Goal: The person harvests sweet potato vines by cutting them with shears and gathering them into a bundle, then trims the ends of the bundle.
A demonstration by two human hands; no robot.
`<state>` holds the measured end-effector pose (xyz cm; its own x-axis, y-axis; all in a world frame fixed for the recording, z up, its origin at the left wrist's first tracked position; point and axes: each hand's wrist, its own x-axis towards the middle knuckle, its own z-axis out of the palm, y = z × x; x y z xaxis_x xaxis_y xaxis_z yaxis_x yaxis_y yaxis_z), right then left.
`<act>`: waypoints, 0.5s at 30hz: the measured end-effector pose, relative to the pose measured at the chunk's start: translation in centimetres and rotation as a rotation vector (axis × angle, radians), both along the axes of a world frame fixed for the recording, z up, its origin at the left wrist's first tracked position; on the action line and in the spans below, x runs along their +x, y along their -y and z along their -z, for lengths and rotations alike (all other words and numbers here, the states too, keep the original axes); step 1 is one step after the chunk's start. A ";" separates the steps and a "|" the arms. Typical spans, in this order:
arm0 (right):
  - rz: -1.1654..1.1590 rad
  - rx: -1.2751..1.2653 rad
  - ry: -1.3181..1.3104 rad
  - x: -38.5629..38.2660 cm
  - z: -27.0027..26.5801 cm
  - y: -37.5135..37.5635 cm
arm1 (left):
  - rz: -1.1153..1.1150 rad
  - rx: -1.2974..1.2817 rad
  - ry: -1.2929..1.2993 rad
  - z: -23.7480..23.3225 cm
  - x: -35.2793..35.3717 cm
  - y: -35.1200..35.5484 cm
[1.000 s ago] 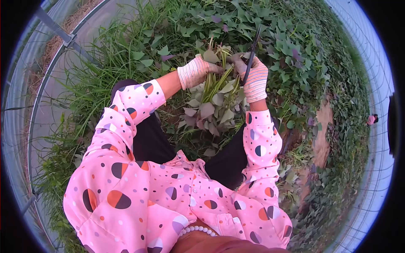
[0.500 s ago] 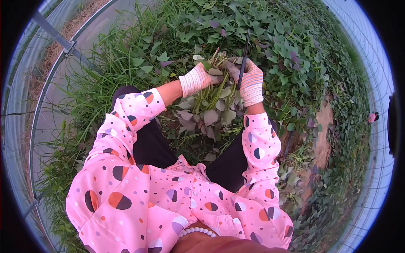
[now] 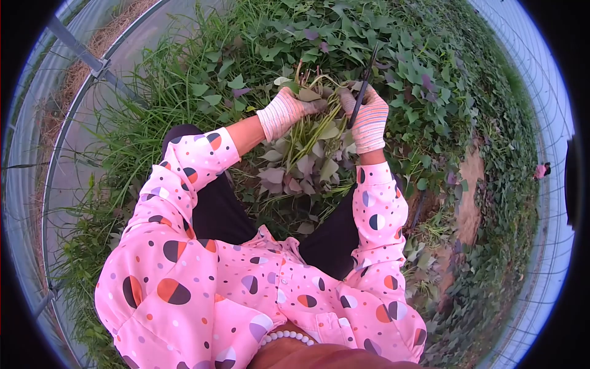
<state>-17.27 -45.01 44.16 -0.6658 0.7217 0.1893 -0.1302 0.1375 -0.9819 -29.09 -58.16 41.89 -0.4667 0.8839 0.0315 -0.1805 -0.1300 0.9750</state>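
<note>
A bundle of cut leafy vines [image 3: 312,138] hangs stems-up in front of my knees, its pale leaves drooping downward. My left hand [image 3: 292,112], in a white knitted glove with dirty grey fingers, is closed around the stems from the left. On the right, my right hand [image 3: 367,117] wears a matching striped glove. Its fingers are closed at the bundle's upper right, where a stem bends over to them. A dark, thin tool [image 3: 362,89] is also held in that hand, slanting up past the fingers. The fingertips of both hands are partly hidden among stems and leaves.
Dense leafy vines [image 3: 418,92] spread ahead and right, with tall grass [image 3: 153,92] at left. Bare soil [image 3: 470,197] shows at right. A metal frame [image 3: 80,49] and plastic sheeting stand at left. A distant person [image 3: 541,170] is at the far right.
My right hand has moved slightly right, away from my left hand, and the tool has shifted with it. A stem now arches between the bundle and my right fingers.
</note>
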 end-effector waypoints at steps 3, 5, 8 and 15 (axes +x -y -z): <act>-0.012 0.036 -0.026 -0.1 0.4 -0.4 | 0.013 0.018 0.029 0.0 -0.1 0.0; -0.015 0.040 -0.041 0.0 0.4 -0.4 | 0.040 0.006 -0.008 -0.2 -0.2 0.2; -0.012 0.048 -0.069 0.0 0.3 -0.4 | 0.014 -0.004 -0.070 -0.7 0.1 0.3; -0.102 0.071 -0.028 -0.4 0.6 -0.1 | 0.190 -0.194 -0.724 -0.2 -1.3 0.4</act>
